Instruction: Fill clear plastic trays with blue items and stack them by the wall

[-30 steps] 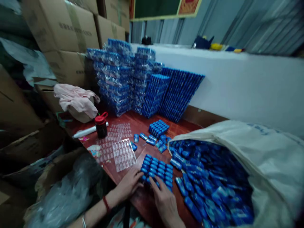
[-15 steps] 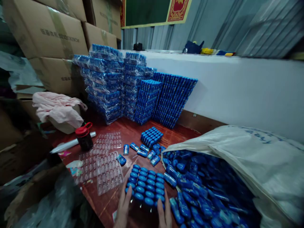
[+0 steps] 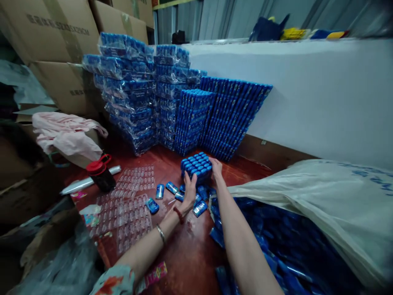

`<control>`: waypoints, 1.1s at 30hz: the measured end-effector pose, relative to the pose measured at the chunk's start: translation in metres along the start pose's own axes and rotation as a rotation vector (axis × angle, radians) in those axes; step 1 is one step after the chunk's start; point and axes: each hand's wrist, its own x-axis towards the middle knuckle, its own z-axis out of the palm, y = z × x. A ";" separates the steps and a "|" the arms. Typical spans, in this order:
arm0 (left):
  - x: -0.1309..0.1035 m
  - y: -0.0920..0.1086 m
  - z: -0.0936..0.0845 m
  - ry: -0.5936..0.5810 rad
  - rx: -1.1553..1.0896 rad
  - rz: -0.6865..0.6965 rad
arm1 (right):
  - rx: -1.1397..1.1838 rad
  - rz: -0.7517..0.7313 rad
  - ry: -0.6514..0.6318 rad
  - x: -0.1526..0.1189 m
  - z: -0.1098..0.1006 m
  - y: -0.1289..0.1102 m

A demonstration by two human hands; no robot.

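Yr L hand (image 3: 190,189) & R hand (image 3: 216,166) are clamped on the blue pack (image 3: 197,166), 12 o'clock from you. Squeeze too soft & it might fall apart onto loose cans (image 3: 160,191) at its 8 o'clock.

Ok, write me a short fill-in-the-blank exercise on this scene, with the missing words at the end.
1. The left hand and right hand hold a ____ block of containers.
2. The dark bottle has a ____ lid.
3. The beaded bracelet is on the person's ____ arm.
4. The open white sack lies to the ____ of the bottle.

Missing words: blue; red; left; right.
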 end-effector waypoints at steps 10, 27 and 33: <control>-0.053 -0.013 -0.052 0.138 0.197 0.067 | -0.064 -0.045 0.160 -0.012 -0.011 -0.008; -0.203 -0.095 -0.222 0.509 1.013 -0.053 | -0.406 -0.046 -0.696 -0.321 0.014 0.022; -0.166 -0.074 -0.188 0.207 1.051 0.204 | -0.463 0.076 -0.597 -0.348 -0.093 0.026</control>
